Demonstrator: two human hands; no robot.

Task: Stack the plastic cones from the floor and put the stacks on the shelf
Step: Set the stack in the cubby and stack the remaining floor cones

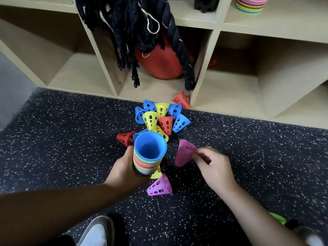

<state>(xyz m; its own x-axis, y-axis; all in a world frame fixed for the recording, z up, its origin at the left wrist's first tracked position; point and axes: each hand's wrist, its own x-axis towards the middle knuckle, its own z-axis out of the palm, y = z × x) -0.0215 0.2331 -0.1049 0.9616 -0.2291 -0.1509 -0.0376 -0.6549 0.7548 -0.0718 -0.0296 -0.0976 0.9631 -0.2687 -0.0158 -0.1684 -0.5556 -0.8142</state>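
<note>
Cone stack (pixel 148 158) in left hand (pixel 122 168), pink cone (pixel 184 154) seemingly in right fingers (pixel 204 154)

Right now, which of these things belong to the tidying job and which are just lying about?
Part of the job: cone stack held in the left grip; pink cone pinched in the right grip; loose cones on the floor; shelf; shelved stack.
Just lying about: black rope; red ball; dark yarn.

Dark speckled floor (pixel 71 139) meets a pale wooden cubby shelf (pixel 79 75); grey strip (pixel 10 86) at left, perhaps wall.
</note>
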